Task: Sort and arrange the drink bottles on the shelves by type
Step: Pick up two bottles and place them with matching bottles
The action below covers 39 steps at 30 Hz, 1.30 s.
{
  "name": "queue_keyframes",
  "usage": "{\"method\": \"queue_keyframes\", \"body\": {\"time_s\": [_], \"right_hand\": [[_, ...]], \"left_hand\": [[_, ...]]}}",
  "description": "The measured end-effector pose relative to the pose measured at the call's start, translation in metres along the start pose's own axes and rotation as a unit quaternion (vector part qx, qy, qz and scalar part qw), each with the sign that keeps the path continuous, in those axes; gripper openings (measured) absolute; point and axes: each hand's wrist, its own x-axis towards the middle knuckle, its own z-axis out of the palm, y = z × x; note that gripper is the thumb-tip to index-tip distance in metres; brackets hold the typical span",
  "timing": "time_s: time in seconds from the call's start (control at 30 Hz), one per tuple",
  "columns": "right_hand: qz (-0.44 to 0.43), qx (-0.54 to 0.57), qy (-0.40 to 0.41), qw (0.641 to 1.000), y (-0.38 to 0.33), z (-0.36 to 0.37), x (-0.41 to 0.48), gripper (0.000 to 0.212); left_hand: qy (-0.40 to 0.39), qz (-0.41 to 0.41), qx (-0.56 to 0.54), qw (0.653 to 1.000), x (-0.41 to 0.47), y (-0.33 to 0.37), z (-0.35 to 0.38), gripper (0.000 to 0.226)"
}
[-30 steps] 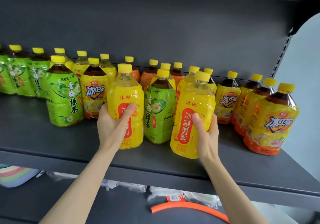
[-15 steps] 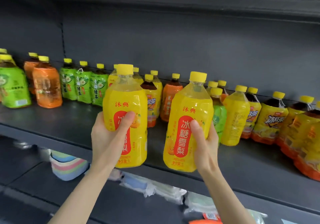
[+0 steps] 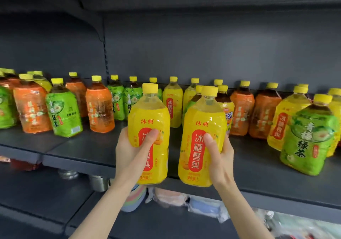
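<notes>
Dark shelf [image 3: 258, 179] carries a mixed row of upright, yellow-capped bottles, with green bottles [image 3: 310, 142], orange bottles [image 3: 99, 109] and yellow bottles [image 3: 172, 107] interspersed and not grouped by type. Two further yellow bottles are held upright, side by side, lifted off the shelf in front of its edge. Left bottle [image 3: 149, 113] is gripped by the left hand [image 3: 126, 146], right bottle [image 3: 203, 124] by the right hand [image 3: 222, 155]. On each, fingers [image 3: 150, 137] curl round the lower body, thumb across the red label

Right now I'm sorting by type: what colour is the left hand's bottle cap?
Yellow cap, head view.
</notes>
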Motion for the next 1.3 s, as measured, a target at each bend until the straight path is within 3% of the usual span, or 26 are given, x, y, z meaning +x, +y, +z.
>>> {"method": "queue_keyframes", "body": {"time_s": [0.37,0.47,0.6,0.7,0.87,1.3], "right_hand": [[-0.024,-0.035,0.057,0.997,0.040,0.028,0.037,0.054],[-0.026,-0.054,0.065,0.996,0.043,0.031,0.040,0.060],[-0.031,-0.068,0.077,0.994,0.044,0.034,0.041,0.070],[-0.026,-0.072,0.092,0.993,0.044,0.035,0.041,0.060],[-0.024,-0.088,0.105,0.990,0.042,0.040,0.040,0.088],[-0.007,-0.084,0.103,0.991,0.044,0.038,0.040,0.094]], "left_hand": [[-0.113,0.000,-0.023,0.993,0.090,-0.055,0.025,0.060],[-0.149,-0.007,-0.047,0.988,0.103,-0.066,0.029,0.070],[-0.232,-0.026,-0.052,0.971,0.120,-0.077,0.034,0.081],[-0.289,-0.059,-0.058,0.954,0.132,-0.078,0.034,0.078],[-0.283,-0.062,-0.044,0.956,0.150,-0.086,0.043,0.064],[-0.245,-0.075,-0.063,0.964,0.179,-0.110,0.079,0.065]]}}
